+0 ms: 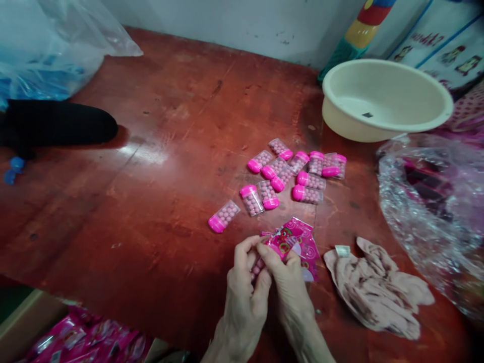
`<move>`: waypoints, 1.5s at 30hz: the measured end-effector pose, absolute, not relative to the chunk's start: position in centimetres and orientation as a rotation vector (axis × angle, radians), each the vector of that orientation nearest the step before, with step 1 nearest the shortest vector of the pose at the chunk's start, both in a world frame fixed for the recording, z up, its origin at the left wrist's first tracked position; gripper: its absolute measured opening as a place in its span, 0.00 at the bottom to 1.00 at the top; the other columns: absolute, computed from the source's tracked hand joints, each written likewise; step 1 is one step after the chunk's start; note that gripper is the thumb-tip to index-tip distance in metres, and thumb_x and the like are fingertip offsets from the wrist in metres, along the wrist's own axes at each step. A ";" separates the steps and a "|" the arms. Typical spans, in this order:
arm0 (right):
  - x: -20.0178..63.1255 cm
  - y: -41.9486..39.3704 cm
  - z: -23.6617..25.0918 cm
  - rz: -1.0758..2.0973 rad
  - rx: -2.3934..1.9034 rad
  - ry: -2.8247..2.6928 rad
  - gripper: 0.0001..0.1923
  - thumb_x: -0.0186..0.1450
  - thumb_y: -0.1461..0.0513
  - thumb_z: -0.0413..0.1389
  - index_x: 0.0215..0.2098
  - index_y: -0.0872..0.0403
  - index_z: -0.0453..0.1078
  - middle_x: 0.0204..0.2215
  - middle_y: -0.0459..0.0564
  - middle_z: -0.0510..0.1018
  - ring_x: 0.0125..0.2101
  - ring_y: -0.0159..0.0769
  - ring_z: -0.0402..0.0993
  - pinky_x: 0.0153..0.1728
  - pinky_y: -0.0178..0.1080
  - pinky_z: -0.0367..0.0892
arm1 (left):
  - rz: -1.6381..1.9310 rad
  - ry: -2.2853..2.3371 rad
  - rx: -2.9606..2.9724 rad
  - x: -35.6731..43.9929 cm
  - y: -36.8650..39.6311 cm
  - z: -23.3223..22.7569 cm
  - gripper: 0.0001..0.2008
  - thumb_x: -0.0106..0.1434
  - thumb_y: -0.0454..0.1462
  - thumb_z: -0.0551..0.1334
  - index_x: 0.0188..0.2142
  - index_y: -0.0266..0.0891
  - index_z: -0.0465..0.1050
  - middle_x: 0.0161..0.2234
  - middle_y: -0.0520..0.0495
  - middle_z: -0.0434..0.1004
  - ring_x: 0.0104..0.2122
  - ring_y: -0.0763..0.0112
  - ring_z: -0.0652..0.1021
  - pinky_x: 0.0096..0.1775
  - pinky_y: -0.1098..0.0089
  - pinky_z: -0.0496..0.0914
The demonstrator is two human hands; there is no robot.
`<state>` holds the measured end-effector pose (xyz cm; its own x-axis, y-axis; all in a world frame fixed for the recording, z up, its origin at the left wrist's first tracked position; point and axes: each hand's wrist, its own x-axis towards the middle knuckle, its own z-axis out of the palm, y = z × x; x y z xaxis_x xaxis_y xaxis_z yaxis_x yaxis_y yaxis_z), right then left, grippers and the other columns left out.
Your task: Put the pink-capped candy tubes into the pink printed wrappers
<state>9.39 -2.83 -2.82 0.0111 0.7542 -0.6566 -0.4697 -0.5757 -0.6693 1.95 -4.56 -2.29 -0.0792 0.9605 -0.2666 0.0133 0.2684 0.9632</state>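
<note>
My left hand [245,282] is closed around a small clear container of pink candy balls [257,267], mostly covered by the fingers. Close against it, my right hand [289,282] pinches a shiny pink printed wrapper [298,234], its thumb near the container's end. The wrapper spreads out beyond the fingertips. Whether the container is partly inside the wrapper I cannot tell. Just beyond my hands lie several similar candy containers with bright pink caps [252,200], in a loose group on the red table. One candy container [224,216] rests a little apart, to the left.
A crumpled beige cloth [378,290] lies right of my hands. Behind it are crinkled clear plastic [419,217] and a cream basin [385,128]. A black object [62,122] and a plastic bag [45,55] sit left. Pink packets [91,338] fill a box below the table edge.
</note>
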 end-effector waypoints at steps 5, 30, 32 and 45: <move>9.0 -4.1 -3.3 1.667 -1.277 -0.401 0.19 0.53 0.58 0.64 0.42 0.53 0.71 0.38 0.49 0.78 0.38 0.38 0.75 0.41 0.38 0.69 | 1.136 1.260 0.684 1.1 -3.2 -2.8 0.17 0.62 0.35 0.57 0.50 0.42 0.62 0.42 0.46 0.75 0.40 0.68 0.76 0.41 0.70 0.68; 13.4 -6.8 1.5 1.581 -1.050 -0.757 0.12 0.65 0.55 0.51 0.36 0.53 0.71 0.23 0.41 0.72 0.22 0.27 0.67 0.25 0.29 0.65 | 0.922 1.178 1.592 -0.7 -2.1 3.2 0.08 0.58 0.34 0.61 0.34 0.41 0.79 0.20 0.51 0.71 0.16 0.76 0.68 0.20 0.75 0.63; 13.5 -6.9 1.6 1.589 -1.011 -0.769 0.12 0.66 0.55 0.50 0.34 0.55 0.70 0.20 0.41 0.69 0.20 0.26 0.65 0.24 0.28 0.63 | 0.921 1.145 1.780 -0.9 -1.9 3.4 0.08 0.58 0.33 0.60 0.35 0.40 0.79 0.21 0.50 0.73 0.19 0.73 0.71 0.23 0.74 0.65; 13.8 -6.3 0.8 1.724 -0.888 -0.744 0.14 0.66 0.56 0.50 0.31 0.58 0.69 0.23 0.45 0.70 0.18 0.22 0.62 0.20 0.26 0.61 | 0.886 0.864 2.122 -1.4 0.0 3.5 0.09 0.57 0.26 0.57 0.22 0.34 0.70 0.17 0.55 0.64 0.18 0.79 0.65 0.22 0.77 0.59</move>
